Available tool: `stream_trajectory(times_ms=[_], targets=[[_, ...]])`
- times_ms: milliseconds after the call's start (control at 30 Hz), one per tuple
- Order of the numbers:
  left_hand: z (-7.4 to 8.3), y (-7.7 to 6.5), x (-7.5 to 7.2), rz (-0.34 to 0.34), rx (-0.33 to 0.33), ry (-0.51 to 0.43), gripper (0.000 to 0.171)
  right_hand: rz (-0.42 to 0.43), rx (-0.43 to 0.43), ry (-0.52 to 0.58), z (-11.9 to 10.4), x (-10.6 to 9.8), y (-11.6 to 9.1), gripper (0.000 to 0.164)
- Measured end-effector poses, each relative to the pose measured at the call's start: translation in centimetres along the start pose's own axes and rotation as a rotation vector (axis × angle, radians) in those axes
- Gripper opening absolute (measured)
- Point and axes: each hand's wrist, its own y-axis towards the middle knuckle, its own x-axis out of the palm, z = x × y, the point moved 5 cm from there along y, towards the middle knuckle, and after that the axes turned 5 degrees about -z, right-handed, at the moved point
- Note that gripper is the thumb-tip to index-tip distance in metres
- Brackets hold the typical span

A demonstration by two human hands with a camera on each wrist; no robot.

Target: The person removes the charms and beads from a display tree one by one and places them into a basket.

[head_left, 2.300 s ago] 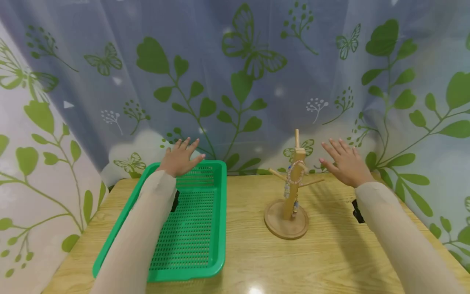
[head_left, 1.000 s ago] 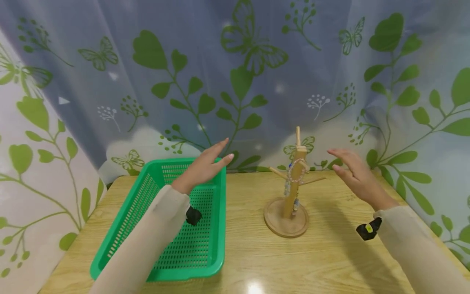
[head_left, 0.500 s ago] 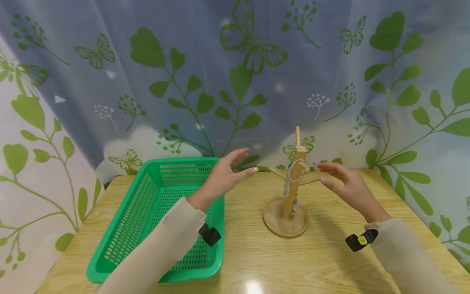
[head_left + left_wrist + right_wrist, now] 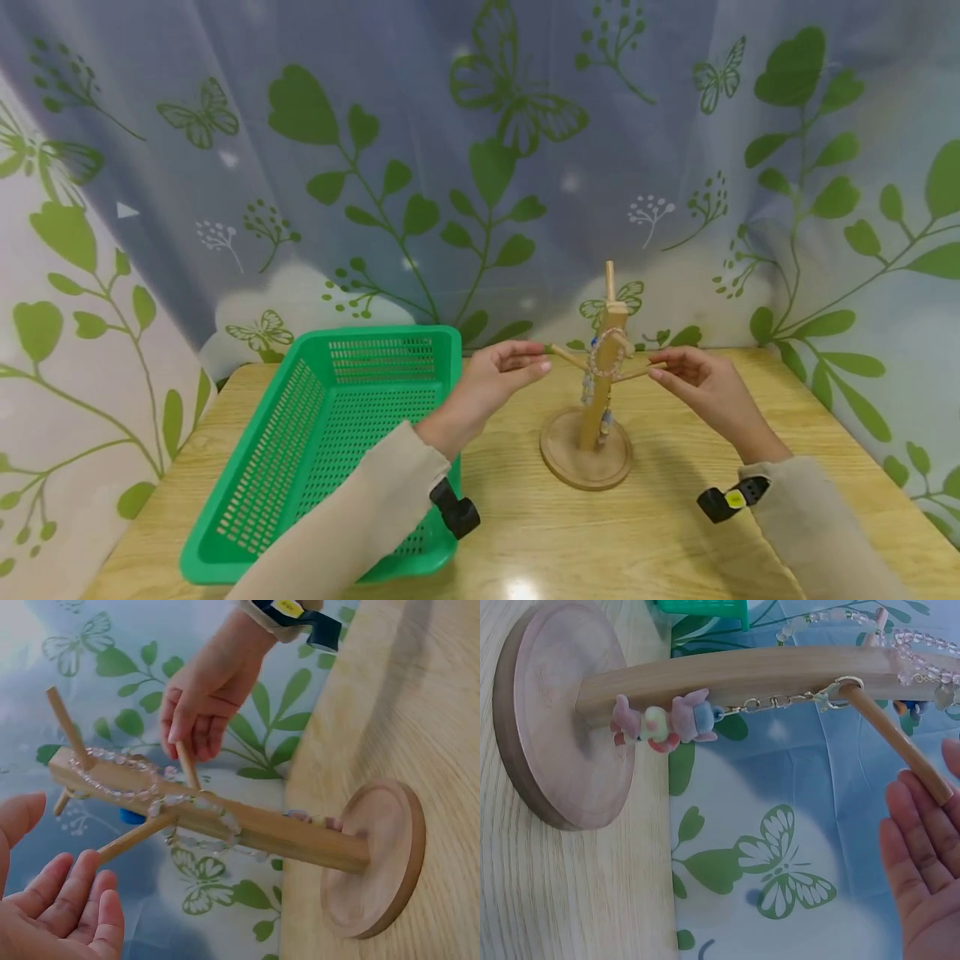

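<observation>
Right of centre in the head view, find a wooden stand [image 4: 590,429], upright on the table [image 4: 517,533], likely kept from toppling by its broad round base [image 4: 558,457]. To either side, see one hand at each outer peg tip, probably so paired as to balance a light touch on a tall, slim thing. At centre, beyond the right edge of the green basket [image 4: 206,570], note the left hand [image 4: 483,387] with fingers extended and relaxed, touching the end of the left peg [image 4: 567,357] without a grip, thumb apart from the wood in the left wrist view. Farther right, note the right hand [image 4: 712,396] with fingers against the tip of the right peg [image 4: 633,373] and thumb close by; cannot tell a light pinch from a mere touch. In the left wrist view, see a clear beaded bracelet [image 4: 229,823] near the middle and a pink beaded bracelet [image 4: 112,756] at upper left, presumably hung apart against tangling. In the right wrist view, make out a keychain [image 4: 697,720] left of centre, hung by a clasp [image 4: 840,694] round the right peg's root, seemingly kept from slipping off by the peg's upward slant.
</observation>
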Motion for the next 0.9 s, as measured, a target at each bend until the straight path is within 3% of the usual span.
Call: stream_trajectory(times_ms=[333,467,700,900], targets=[[-1.2,1.2,2.4,0.033,0.009,-0.045,0.03,0.031,-0.026,0.079,0.1,0.2,0.4,0.021],[-1.7,1.5,3.2,0.053,0.022,-0.052,0.026,0.031,-0.001,0.09,0.4,0.3,0.4,0.023],[-2.3,1.7,4.1,0.125,0.014,0.023,0.021,0.01,0.07,0.082,0.3,0.4,0.5,0.028],[-2.8,1.8,4.7,0.152,0.021,0.006,0.016,0.031,0.097,0.122,0.2,0.4,0.3,0.029]])
